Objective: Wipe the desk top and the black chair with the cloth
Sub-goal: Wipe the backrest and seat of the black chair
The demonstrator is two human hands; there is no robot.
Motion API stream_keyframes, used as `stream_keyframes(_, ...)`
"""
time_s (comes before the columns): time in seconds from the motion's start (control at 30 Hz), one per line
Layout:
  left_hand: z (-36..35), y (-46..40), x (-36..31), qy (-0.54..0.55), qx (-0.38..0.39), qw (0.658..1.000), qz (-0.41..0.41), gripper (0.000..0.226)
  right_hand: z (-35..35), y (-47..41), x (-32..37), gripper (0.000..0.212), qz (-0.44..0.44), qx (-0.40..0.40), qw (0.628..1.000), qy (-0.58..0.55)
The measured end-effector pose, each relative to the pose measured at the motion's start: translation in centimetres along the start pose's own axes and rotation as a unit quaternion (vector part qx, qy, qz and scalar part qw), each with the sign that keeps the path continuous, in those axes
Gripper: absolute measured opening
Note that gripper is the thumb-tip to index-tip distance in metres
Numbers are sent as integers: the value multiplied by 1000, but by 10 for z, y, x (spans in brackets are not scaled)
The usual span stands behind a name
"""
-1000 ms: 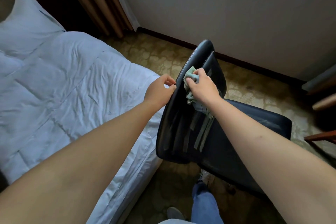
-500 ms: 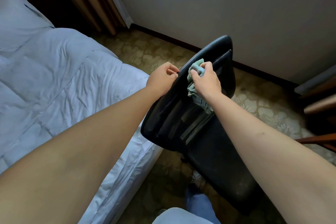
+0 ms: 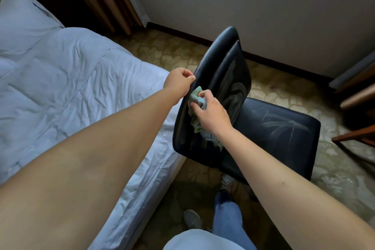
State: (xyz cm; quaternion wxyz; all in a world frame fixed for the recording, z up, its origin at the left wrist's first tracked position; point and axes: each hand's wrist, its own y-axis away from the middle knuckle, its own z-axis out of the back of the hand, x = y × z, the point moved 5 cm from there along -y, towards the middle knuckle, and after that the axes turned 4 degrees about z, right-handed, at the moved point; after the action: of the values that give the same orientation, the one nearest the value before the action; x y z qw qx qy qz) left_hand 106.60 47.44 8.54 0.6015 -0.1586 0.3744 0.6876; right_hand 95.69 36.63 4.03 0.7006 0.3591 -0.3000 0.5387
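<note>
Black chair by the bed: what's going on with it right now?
A person is wiping the black padded chair. The right hand grips a crumpled pale green cloth and presses it against the inner face of the backrest, near its left edge. The left hand grips that edge, apparently to steady it. Streaks show on the backrest and seat. The white quilted bed lies beside the chair.

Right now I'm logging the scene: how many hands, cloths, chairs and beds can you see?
Hands: 2, left hand gripping the chair's edge, right hand holding the cloth
Cloths: 1, green cloth
Chairs: 1, black chair
Beds: 1, white bed
Total: 5
</note>
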Motion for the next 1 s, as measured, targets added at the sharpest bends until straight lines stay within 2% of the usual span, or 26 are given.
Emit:
stream_keyframes(0.23, 1, 49, 33, 18, 9, 1000, 2, 19, -11, 55, -7, 26, -1, 25, 1000, 17)
stream_keyframes(0.3, 0, 61, 40, 37, 26, 999, 7, 30, -12, 64, -7, 27, -4, 21, 999, 29)
stream_keyframes(0.4, 0, 75, 46, 56, 61, 996, 9, 34, -12, 74, -3, 27, -18, 11, 999, 33)
stream_keyframes(0.5, -1, 85, 48, 27, 88, 996, -7, 42, -10, 81, 0, 28, -36, 16, 999, 26)
stream_keyframes(0.7, -3, 88, 49, -24, 54, 998, -11, 51, -18, 127, -2, 26, -27, 82, 996, 6)
stream_keyframes(1.0, -7, 86, 42, -87, 45, 994, -47, 43, -34, 175, -13, 27, -15, 108, 994, 3)
